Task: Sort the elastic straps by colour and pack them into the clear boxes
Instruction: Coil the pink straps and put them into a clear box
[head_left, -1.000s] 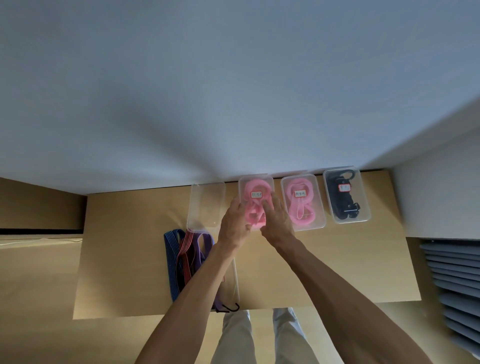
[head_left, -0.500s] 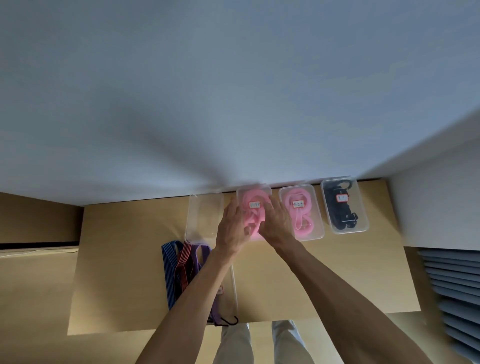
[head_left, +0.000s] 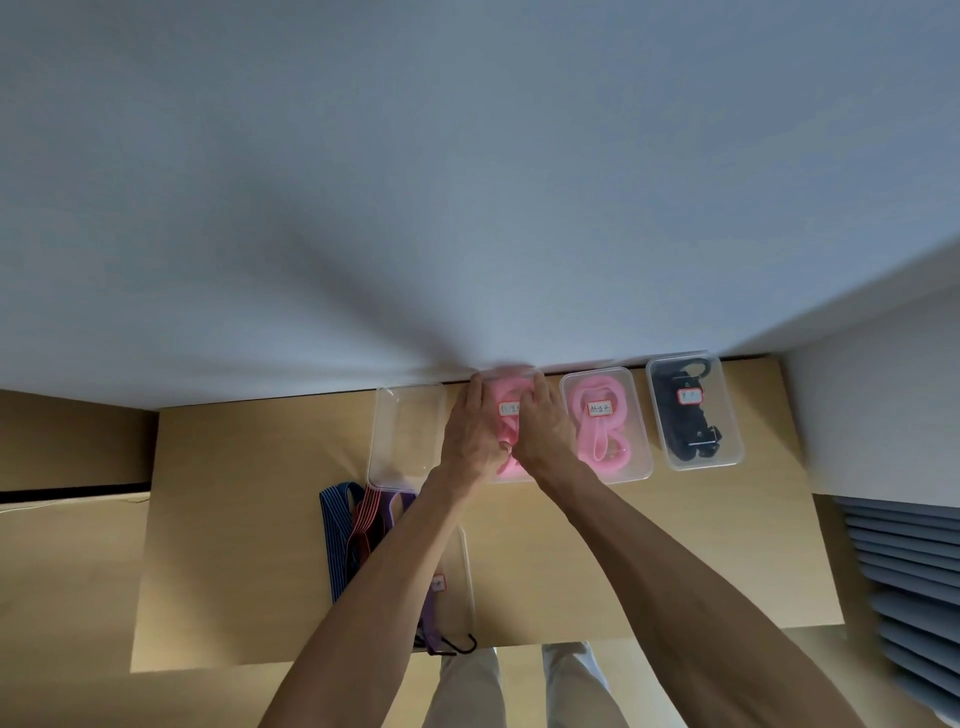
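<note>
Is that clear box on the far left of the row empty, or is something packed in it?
Empty, as far as it shows. The clear box shows only bare table through its walls, while the next box under both hands holds pink straps.

Pink-strap box (head_left: 506, 415) pushed back against wall; hands (head_left: 475, 431) slid further forward over lid.
</note>
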